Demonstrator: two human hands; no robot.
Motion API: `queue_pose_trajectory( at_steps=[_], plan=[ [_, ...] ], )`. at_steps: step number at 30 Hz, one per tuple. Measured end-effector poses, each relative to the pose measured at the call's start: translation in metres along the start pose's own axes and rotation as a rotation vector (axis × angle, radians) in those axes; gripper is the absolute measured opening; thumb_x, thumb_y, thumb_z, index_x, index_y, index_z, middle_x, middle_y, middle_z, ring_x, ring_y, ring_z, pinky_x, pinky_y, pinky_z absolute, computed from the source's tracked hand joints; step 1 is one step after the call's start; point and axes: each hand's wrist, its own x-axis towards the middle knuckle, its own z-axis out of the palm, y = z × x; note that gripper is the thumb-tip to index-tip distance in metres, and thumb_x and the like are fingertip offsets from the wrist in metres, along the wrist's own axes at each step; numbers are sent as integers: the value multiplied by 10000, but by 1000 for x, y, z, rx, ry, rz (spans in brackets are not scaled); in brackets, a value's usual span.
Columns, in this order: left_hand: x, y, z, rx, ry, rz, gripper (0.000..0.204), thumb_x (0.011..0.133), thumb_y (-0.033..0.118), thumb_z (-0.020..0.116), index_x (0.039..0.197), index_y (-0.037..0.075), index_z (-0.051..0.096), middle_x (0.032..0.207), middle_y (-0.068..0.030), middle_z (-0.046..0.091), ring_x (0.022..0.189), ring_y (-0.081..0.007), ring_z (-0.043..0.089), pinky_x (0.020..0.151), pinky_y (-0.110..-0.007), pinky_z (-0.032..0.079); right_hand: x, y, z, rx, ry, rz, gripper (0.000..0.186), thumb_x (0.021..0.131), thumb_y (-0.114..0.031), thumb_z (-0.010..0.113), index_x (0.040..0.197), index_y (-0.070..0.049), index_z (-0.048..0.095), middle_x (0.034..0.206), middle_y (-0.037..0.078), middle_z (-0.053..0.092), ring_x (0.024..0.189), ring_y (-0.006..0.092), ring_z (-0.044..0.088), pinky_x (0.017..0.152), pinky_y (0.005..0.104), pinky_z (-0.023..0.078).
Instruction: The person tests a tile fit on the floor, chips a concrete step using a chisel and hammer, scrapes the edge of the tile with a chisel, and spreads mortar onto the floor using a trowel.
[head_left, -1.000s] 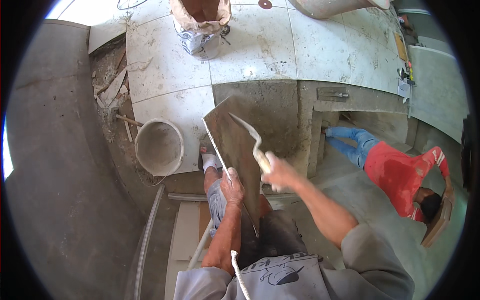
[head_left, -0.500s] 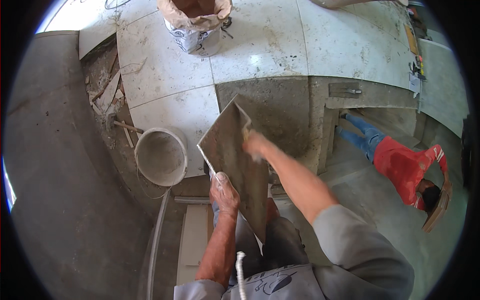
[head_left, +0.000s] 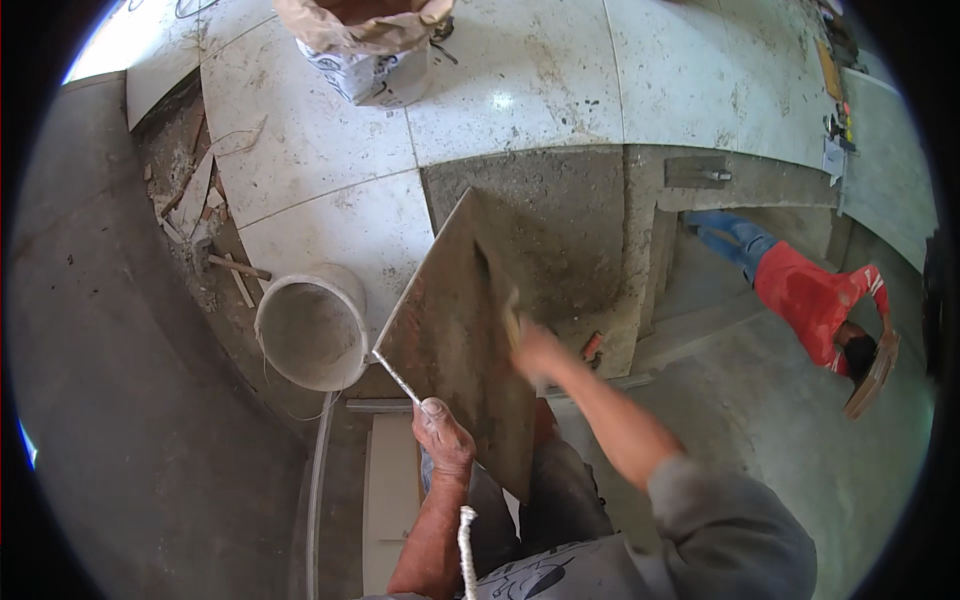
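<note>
My left hand [head_left: 443,440] is closed round the lower left edge of a large tile [head_left: 440,310], which is held tilted in front of my legs. Its upward face carries a grey-brown smear of wet mortar, with a darker streak down the middle. Over the tile's right side, my right hand [head_left: 540,355] is closed on a small tool with a yellowish part [head_left: 513,318]. Motion blurs this hand, so the tool's exact kind is unclear. Beyond the tile lies a patch of bare, rough mortar bed [head_left: 560,220] among pale floor tiles [head_left: 330,215].
A mortar-stained bucket [head_left: 355,300] stands left of the tile, beside a hammer [head_left: 240,267] and rubble. An open paper sack [head_left: 395,75] is farther off. A flat trowel [head_left: 697,173] lies on the ledge; an orange-handled tool [head_left: 593,345] lies nearer. A person in red [head_left: 805,290] carries boards at right.
My right hand has moved down and toward me over the tile, drawing the tool along. The tile has turned slightly. The orange-handled tool now shows beside my arm.
</note>
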Motion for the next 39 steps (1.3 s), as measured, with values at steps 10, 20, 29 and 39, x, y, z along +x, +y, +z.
queue_pose_trajectory(
  at_steps=[10, 20, 29, 39],
  plan=[
    [1, -1, 3, 89, 2, 68, 491, 978, 346, 241, 626, 8, 302, 576, -124, 291, 532, -277, 286, 526, -408, 222, 3, 46, 17, 60, 72, -67, 542, 717, -143, 596, 1179, 90, 433, 1060, 272, 586, 1019, 376, 571, 853, 405, 454],
    [2, -10, 4, 197, 134, 276, 455, 984, 314, 252, 640, 17, 284, 592, -80, 287, 566, -216, 276, 541, -387, 230, 64, 44, -4, 139, -42, 26, 561, 718, -150, 556, 1211, 82, 422, 1105, 289, 567, 1065, 359, 563, 872, 413, 460],
    [-6, -13, -13, 191, -39, -85, 582, 994, 370, 205, 980, -140, 486, 973, -237, 549, 908, -275, 487, 857, -364, 364, 84, 24, -24, 169, -156, 58, 581, 693, -155, 607, 1193, 83, 433, 1086, 248, 593, 1040, 340, 578, 830, 406, 469],
    [-8, -16, -16, 146, -34, -68, 576, 997, 361, 187, 1024, -131, 487, 1010, -211, 533, 927, -259, 471, 883, -356, 356, 84, 1, -33, 92, -89, -10, 575, 684, -155, 633, 1183, 70, 458, 1040, 256, 608, 967, 344, 612, 798, 412, 489]
  ],
)
